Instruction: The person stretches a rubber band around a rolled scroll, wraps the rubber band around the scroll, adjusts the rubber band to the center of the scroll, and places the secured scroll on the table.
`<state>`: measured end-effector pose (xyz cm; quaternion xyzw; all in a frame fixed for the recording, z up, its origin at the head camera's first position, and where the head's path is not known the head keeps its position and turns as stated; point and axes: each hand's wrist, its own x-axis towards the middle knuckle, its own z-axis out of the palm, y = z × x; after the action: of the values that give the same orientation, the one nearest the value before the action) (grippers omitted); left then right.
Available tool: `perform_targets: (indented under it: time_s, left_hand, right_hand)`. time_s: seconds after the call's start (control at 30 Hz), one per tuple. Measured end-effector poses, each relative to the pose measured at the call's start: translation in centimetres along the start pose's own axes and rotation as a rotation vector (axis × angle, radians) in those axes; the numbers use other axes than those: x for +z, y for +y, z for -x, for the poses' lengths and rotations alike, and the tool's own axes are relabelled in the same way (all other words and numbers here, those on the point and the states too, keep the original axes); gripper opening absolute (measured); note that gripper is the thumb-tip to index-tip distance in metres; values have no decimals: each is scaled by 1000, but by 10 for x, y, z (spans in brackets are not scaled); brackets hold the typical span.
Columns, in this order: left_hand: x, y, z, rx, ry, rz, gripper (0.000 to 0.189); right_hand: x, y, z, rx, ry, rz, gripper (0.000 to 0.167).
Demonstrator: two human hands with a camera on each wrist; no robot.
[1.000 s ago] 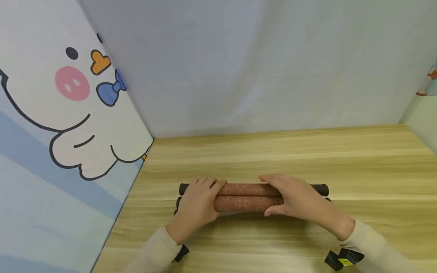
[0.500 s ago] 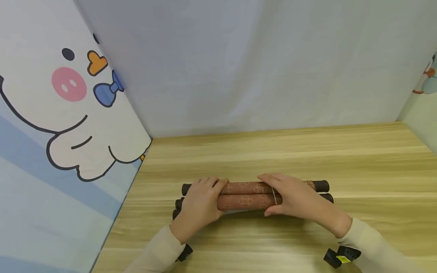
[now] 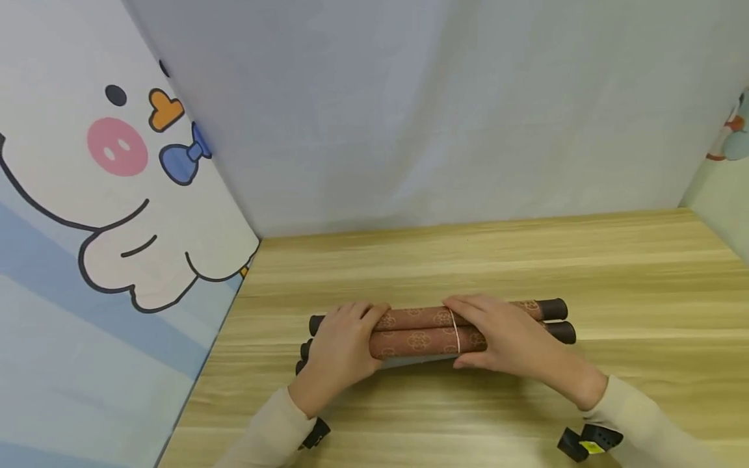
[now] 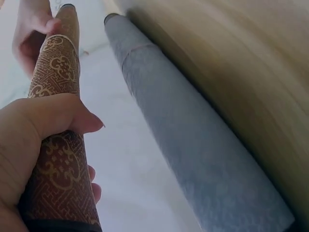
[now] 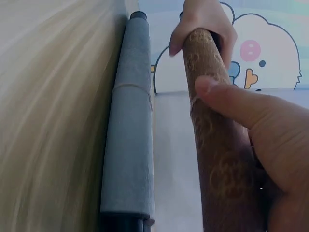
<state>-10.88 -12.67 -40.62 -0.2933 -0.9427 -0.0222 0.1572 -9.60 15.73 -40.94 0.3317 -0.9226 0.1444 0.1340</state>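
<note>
Two brown scrolls with gold floral patterns and black end knobs lie side by side in the head view: a near brown scroll (image 3: 418,341) and a far brown scroll (image 3: 412,318). My left hand (image 3: 345,344) grips them from above near their left ends, the thumb on the near side. Toward the right ends, my right hand (image 3: 509,341) grips them the same way. A thin pale band (image 3: 456,331) crosses both just beside my right fingers. Below them, a grey-blue scroll (image 4: 178,130) lies apart from the gripped brown one in the left wrist view, with its own thin band.
The wood-grain table (image 3: 468,260) extends behind and in front of the scrolls. A pale grey cloth wall (image 3: 409,117) stands at the back. On the left is a panel (image 3: 52,364) printed with a cartoon animal. Black wrist straps (image 3: 597,441) sit at both sleeves.
The brown scrolls' right ends have shifted slightly away and now show more from behind my right hand. The pale band, hidden at first, has come into view and moved left along the scrolls.
</note>
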Motion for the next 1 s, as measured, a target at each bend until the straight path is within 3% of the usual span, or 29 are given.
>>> perform_targets:
  time_s: [0.27,0.7,0.87,1.0]
  left_hand:
    - [-3,1,1,30,30,-1,76]
    - [1,4,-1,20,13,-3,82]
    - [-5,-9,-2,-12,34,15,81]
    - [-12,-24,-1,-54,66,9,83]
  right_hand:
    - [2,1,-2,-69,70,38,77]
    - [7,-5,-5,-27,38,18,82]
    - [-7,15,1,-3,34,22,84]
    - [-19,39,7,-46,141,39,82]
